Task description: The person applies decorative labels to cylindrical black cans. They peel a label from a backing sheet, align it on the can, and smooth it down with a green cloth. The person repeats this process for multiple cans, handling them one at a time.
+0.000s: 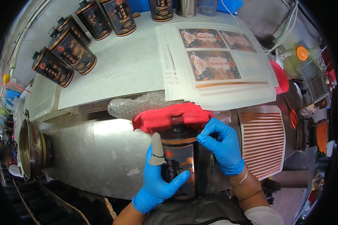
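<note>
A black bottle with copper-coloured decoration and a red dot stands tilted in front of me, its neck against a folded red cloth. My left hand, in a blue glove, grips the bottle from its left side, thumb across the front. A grey fabric sleeve covers one of its fingers. At the bottle's upper right edge is my right hand, also blue-gloved, with thumb and fingers pinched together. Whatever lies between those fingertips is too small to make out.
Bubble wrap lies behind the red cloth. Printed sheets overlap the white board, with several similar bottles at the far left. To the right are a sheet of copper strips and red-handled scissors. A round metal pan stands left.
</note>
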Demonstrator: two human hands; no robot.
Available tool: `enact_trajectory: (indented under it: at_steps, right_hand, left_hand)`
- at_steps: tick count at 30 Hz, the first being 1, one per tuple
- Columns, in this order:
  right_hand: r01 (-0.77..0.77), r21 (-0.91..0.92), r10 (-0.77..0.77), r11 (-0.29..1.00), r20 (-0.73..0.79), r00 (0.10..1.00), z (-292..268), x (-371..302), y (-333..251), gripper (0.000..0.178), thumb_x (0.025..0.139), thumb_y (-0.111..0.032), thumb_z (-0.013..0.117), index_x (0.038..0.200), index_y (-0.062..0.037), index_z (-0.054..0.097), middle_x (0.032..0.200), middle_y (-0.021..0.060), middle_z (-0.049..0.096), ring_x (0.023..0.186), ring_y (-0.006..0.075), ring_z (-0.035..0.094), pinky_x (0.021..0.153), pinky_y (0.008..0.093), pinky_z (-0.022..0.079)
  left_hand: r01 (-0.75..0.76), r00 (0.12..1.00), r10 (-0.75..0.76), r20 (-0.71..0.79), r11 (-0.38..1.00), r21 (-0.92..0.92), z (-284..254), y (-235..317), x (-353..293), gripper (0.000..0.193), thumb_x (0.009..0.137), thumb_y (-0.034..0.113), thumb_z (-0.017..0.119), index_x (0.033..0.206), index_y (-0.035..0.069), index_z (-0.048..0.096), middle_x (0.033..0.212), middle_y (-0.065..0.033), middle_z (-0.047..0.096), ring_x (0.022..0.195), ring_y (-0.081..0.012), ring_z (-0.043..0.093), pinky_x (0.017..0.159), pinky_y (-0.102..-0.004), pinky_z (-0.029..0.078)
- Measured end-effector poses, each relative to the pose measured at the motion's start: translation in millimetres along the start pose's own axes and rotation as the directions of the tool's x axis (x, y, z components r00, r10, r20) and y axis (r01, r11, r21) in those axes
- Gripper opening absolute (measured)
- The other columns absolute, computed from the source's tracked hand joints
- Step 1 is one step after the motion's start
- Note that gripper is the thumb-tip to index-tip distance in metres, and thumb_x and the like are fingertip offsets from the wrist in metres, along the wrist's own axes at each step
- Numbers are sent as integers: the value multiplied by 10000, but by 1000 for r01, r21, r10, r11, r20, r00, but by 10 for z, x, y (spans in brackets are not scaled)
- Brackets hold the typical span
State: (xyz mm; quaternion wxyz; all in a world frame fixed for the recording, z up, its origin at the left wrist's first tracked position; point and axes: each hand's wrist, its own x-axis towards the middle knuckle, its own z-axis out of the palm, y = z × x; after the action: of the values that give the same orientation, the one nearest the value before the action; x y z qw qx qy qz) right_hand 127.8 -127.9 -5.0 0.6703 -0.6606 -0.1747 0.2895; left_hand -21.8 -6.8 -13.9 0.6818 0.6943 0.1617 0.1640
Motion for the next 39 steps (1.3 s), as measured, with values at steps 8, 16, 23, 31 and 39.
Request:
enact_trajectory:
  at_steps: [8, 16, 23, 31, 39]
  right_hand:
    - [-89, 45, 89, 995, 9, 996, -50, -8, -34, 98, 776, -99, 718, 828, -73, 639, 794, -18, 583, 725, 60, 516, 663, 205, 417]
    - [-63, 30, 60, 998, 97, 993, -24, -12, -86, 106, 777, -101, 718, 844, -63, 645, 835, 5, 603, 760, 71, 547, 697, 215, 426]
    - [-78, 47, 75, 996, 46, 996, -3, -28, -32, 90, 783, -122, 714, 815, -72, 646, 813, -6, 603, 747, 61, 532, 687, 209, 408]
    - [-114, 65, 114, 991, 3, 993, -35, -37, -21, 76, 792, -122, 706, 829, -88, 649, 800, -21, 609, 748, 54, 519, 692, 207, 410]
    - [-86, 106, 86, 991, 7, 996, 88, -53, -62, 81, 789, -122, 712, 823, -89, 647, 790, -24, 614, 724, 44, 519, 663, 197, 408]
  left_hand:
    - [-123, 991, 120, 63, 609, 783, 269, 429, 70, 723, 735, 165, 707, 1365, 10, 389, 1390, -401, 143, 1148, -485, 460, 924, -403, 433]
    - [16, 997, 7, -81, 960, 281, 240, 110, 1, 968, 733, 75, 696, 1433, -25, 34, 1345, -203, 342, 1201, -279, 441, 1001, -373, 381]
    - [63, 998, -63, 1, 996, 57, 131, 22, -11, 933, 762, 123, 679, 1446, -5, 58, 1377, -242, 272, 1224, -303, 423, 1000, -381, 374]
    - [-90, 995, 91, 30, 781, 619, 300, 378, 65, 751, 741, 90, 665, 1411, 106, 327, 1409, -409, 35, 1199, -451, 439, 955, -396, 403]
    - [73, 997, -72, 10, 988, -138, 186, 82, 38, 1063, 737, 89, 703, 1438, 1, -91, 1383, -250, 253, 1228, -323, 404, 999, -363, 372]
